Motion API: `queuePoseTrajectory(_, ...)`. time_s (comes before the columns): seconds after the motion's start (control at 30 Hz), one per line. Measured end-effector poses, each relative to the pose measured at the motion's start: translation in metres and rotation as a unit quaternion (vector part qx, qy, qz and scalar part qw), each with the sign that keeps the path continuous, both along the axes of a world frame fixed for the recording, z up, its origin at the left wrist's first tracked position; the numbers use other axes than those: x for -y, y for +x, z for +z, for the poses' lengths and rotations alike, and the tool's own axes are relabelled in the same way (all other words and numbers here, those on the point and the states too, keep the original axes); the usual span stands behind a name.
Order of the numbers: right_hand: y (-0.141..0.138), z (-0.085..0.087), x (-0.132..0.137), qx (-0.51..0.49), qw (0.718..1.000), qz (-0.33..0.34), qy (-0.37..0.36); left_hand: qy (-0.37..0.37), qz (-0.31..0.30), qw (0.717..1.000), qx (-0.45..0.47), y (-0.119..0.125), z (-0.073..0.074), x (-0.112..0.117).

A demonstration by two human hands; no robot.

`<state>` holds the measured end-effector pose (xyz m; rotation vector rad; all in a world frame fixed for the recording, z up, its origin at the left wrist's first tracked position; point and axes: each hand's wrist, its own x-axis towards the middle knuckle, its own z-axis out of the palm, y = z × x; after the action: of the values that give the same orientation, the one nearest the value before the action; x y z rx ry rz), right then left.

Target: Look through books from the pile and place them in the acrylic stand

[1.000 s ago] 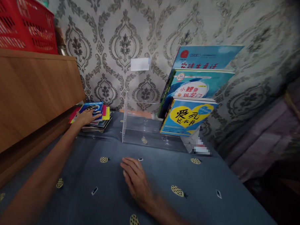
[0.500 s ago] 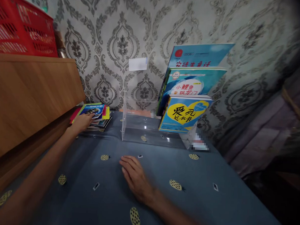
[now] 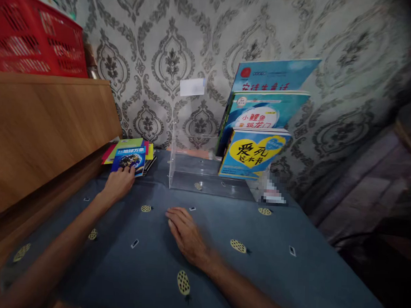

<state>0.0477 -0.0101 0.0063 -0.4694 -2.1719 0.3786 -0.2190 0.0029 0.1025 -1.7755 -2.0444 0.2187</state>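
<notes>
"How best to handle the glossy blue book (image 3: 128,158) atop the multicoloured stack (image 3: 150,150)?"

"Level, probably. Left hand (image 3: 119,184) on its near edge, pinching or pressing, can't tell; right hand (image 3: 187,237) relaxed, empty."

"Containers?"

"Clear acrylic rack (image 3: 172,166), blue-covered books (image 3: 256,155) leaning at its right; red slotted plastic basket (image 3: 42,40), contents unclear."

Blue bk (image 3: 132,156): looks closed, front cover up, white Chinese title across top, dark round globe-like pic w/ bright blue rim under it. Title reads right way up from nr side. Lies at nr edge of bk stack (image 3: 134,142), nr far L corner of table (image 3: 146,269). Lower L part hidden; can't tell if flat or slightly lifted.
</notes>
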Motion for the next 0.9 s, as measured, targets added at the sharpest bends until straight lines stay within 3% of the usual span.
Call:
queuePoseTrajectory(0.27,0.001,0.0,0.0,-0.005,0.999,0.002,-0.045,-0.05,-0.005,0.999,-0.005,0.046,-0.025,0.065)
queuePoseTrajectory(0.37,0.0,-0.002,-0.001,-0.013,0.998,-0.004,-0.056,-0.145,-0.018,0.988,0.041,0.07,-0.03,0.097)
queuePoseTrajectory(0.47,-0.001,-0.003,-0.002,-0.015,0.997,-0.009,-0.069,-0.201,-0.078,0.971,0.101,0.079,-0.03,0.117)
queuePoseTrajectory(0.53,-0.001,-0.004,-0.002,-0.013,0.997,-0.009,-0.076,-0.173,-0.092,0.972,0.132,0.071,-0.032,0.117)
queuePoseTrajectory(0.6,-0.001,-0.004,-0.001,-0.01,0.997,-0.012,-0.08,-0.112,-0.067,0.98,0.15,0.053,-0.04,0.107)
queuePoseTrajectory(0.73,-0.002,-0.006,-0.001,0.01,0.996,-0.018,-0.081,-0.011,0.002,0.982,0.188,0.01,-0.074,0.079)
queuePoseTrajectory(0.9,-0.002,-0.009,-0.001,0.051,0.993,-0.039,-0.096,0.021,-0.063,0.966,0.248,-0.011,-0.112,0.072)
